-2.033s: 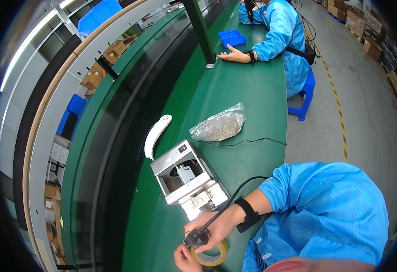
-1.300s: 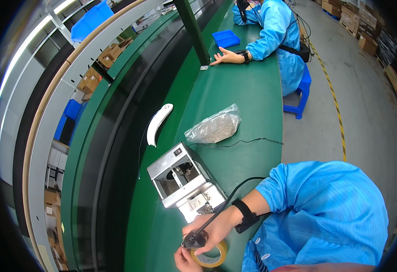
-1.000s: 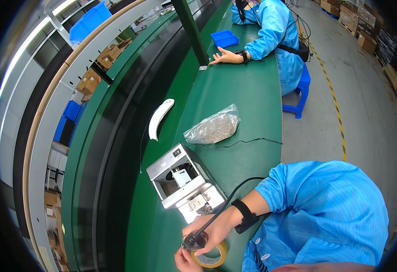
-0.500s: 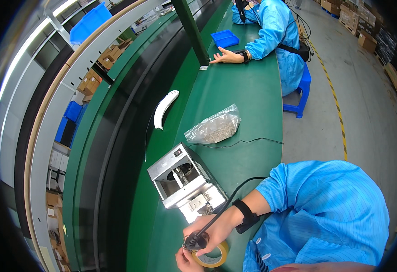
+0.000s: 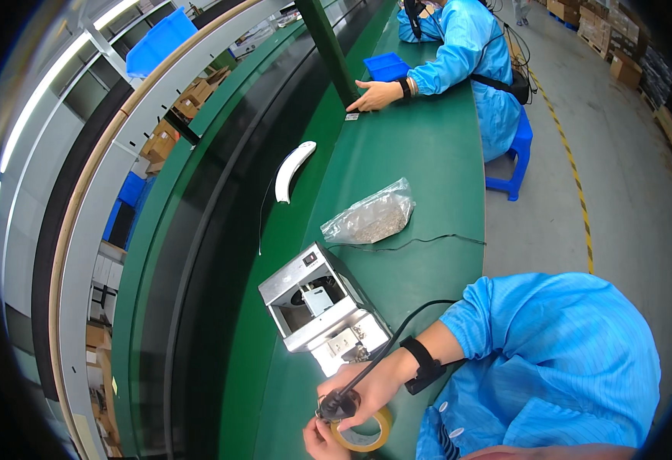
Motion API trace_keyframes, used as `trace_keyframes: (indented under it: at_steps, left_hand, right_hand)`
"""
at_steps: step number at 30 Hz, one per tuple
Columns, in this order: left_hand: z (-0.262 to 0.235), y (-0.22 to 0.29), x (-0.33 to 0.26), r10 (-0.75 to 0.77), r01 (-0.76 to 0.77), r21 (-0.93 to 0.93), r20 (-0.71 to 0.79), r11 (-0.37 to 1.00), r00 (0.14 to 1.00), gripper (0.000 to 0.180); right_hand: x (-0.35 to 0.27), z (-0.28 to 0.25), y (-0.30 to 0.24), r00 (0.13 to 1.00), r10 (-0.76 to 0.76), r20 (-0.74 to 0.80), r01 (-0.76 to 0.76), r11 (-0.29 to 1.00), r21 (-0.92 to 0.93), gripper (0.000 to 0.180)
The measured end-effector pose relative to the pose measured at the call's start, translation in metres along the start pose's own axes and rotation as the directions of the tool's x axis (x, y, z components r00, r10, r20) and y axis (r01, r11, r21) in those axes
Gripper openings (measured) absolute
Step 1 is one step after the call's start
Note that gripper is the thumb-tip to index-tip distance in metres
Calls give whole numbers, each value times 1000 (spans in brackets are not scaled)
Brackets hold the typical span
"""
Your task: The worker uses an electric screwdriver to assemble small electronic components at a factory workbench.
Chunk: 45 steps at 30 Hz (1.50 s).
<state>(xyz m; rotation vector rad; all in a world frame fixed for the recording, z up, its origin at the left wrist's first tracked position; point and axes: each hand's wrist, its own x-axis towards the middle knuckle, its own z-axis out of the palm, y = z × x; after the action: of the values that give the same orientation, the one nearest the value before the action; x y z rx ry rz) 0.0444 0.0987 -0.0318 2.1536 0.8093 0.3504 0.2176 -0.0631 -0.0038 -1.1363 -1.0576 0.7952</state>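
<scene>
Silvery sheet metal forms one box-shaped machine (image 5: 320,323), open-faced and sharp-cornered, on the smooth green desk (image 5: 435,169); just on the machine's near side, two hands meet around one black tool (image 5: 340,405) with a cable (image 5: 402,328) at its end; the fingers of the right hand (image 5: 374,387) curl around the tool; those of the left hand (image 5: 323,441) are drawn together beside it, though what they pinch, if anything, I cannot tell; one glossy yellow tape ring (image 5: 384,426) sits just beside the right fingers, also on the machine's near side.

Beyond the machine lies one crinkled clear plastic bag (image 5: 374,218), part filled with small greyish pieces; beyond it and farther left is one smooth white curved piece (image 5: 293,172), trailing a thin wire; well beyond the machine, one co-worker's hand (image 5: 378,94) is near one blue tray (image 5: 387,67); a broad flat green stretch runs from bag to that hand; the desk's edge passes right of the machine.
</scene>
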Motion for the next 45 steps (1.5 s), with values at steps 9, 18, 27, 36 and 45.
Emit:
trace_keyframes:
  at_steps: [9, 18, 27, 36, 45]
  left_hand:
    - [6, -35, 4, 49, -52, -115, -35, 992, 998, 25]
    - [2, -24, 2, 51, -52, -30, -21, 998, 998, 25]
    - [3, -20, 2, 24, -25, -21, -16, 999, 1000, 24]
    - [2, -30, 2, -40, 39, -84, -3, 996, 999, 25]
    - [4, -30, 2, 5, -6, -69, -9, 998, 1000, 25]
  right_hand:
    - [2, -2, -9, 999, -28, 23, 28, 1000, -1, 33]
    - [1, 1, -1, 1000, -13, 5, 13, 997, 70, 34]
    - [2, -3, -4, 1000, -18, -11, 18, 1000, 9, 34]
    - [3, 2, -1, 995, -100, -1, 100, 994, 38, 35]
    - [2, 4, 11, 999, -28, 16, 25, 987, 156, 34]
